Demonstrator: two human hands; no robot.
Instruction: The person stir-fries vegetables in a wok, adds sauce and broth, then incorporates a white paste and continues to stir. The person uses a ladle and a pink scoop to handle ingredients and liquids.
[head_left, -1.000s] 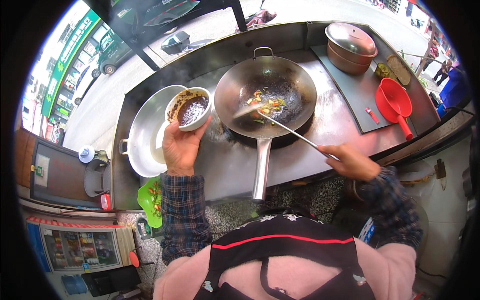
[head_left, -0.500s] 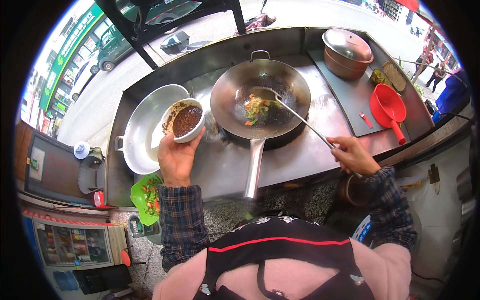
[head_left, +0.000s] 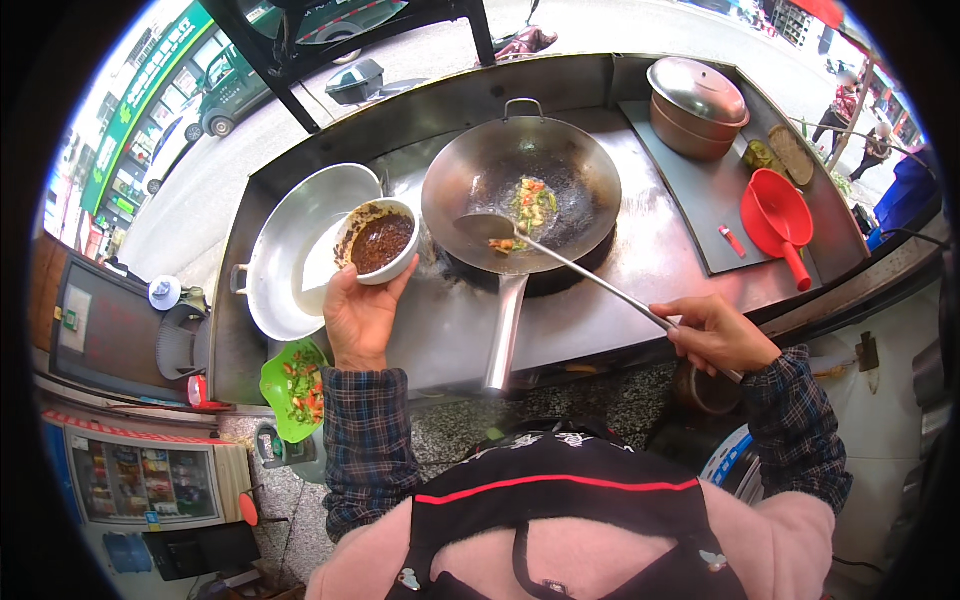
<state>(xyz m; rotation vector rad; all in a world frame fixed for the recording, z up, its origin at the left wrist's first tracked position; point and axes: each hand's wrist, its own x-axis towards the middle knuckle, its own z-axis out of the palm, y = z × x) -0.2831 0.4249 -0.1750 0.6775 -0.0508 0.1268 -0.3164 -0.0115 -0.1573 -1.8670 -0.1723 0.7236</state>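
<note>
My left hand (head_left: pixel 362 322) is closed on the side of a small white bowl (head_left: pixel 394 268), lifted left of the wok. The bowl tilts a little and holds dark reddish-brown chili sauce (head_left: pixel 382 243). In my right hand (head_left: pixel 722 336) is the long metal handle of a ladle (head_left: pixel 600 268), whose head lies inside the steel wok (head_left: pixel 453 180) near its left wall. Chopped green, red and yellow vegetables (head_left: pixel 535 203) sit in the wok's middle, with a few pieces beside the ladle head. The wok rests over a round burner opening, its handle pointing toward me.
A large metal basin (head_left: pixel 268 290) stands left, with a green bowl of chopped vegetables (head_left: pixel 292 395) below it. On the right are a lidded pot (head_left: pixel 697 110), a red plastic scoop (head_left: pixel 775 215) and a red lighter (head_left: pixel 732 241). A raised metal wall (head_left: pixel 420 130) borders the far side.
The ladle head has moved left and toward me inside the wok, and the vegetables are gathered differently. My right hand has shifted slightly right and nearer. The sauce bowl moved slightly right.
</note>
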